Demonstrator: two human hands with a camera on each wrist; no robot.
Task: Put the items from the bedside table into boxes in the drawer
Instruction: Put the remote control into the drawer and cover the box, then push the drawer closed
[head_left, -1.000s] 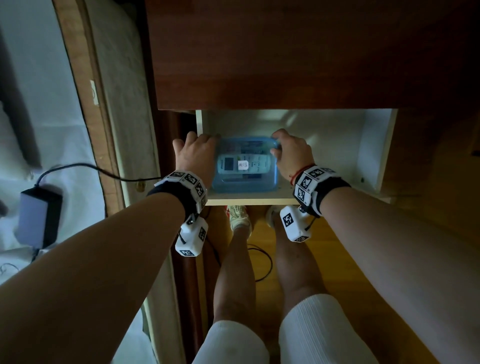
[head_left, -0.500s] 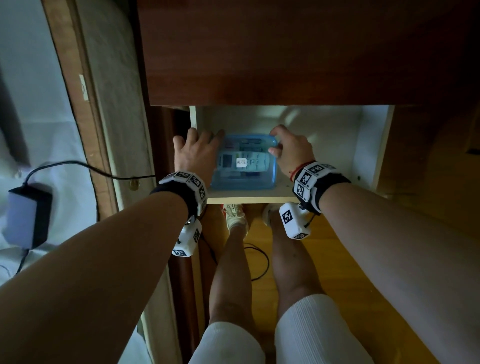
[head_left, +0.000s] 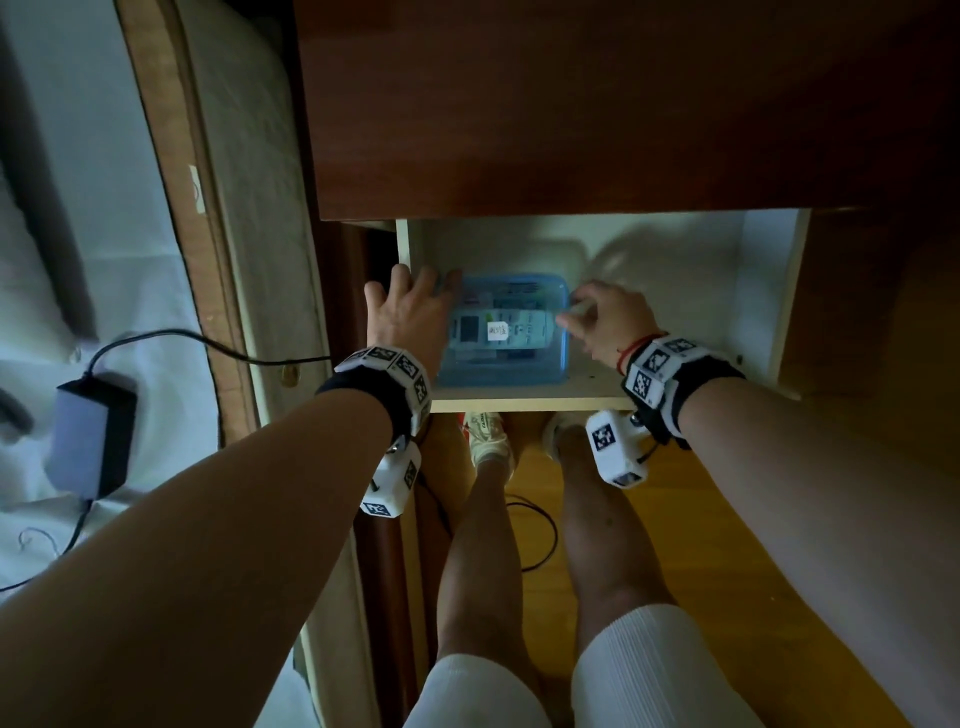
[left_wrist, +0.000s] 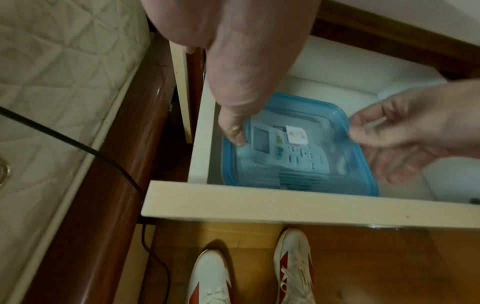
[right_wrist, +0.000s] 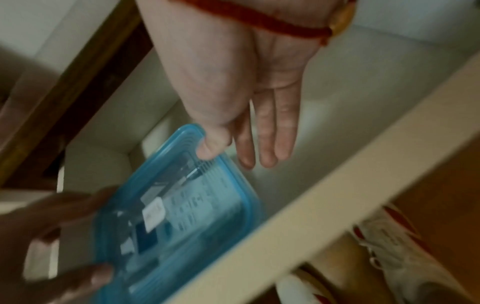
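Head view shows a blue-lidded box (head_left: 501, 332) lying in the open white drawer (head_left: 675, 291), in its left front corner, with a remote control (head_left: 498, 330) and other small items visible through the lid. Left hand (head_left: 408, 312), the left grip, presses its thumb on the box's left edge, fingers relaxed. Right hand (head_left: 608, 322), the right grip, is slack, thumb touching the box's right rim. Right of the box, the drawer floor lies bare.

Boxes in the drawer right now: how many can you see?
1: a blue-lidded box at the drawer's front left, between the left hand and right hand. The drawer's back is hidden under the tabletop.
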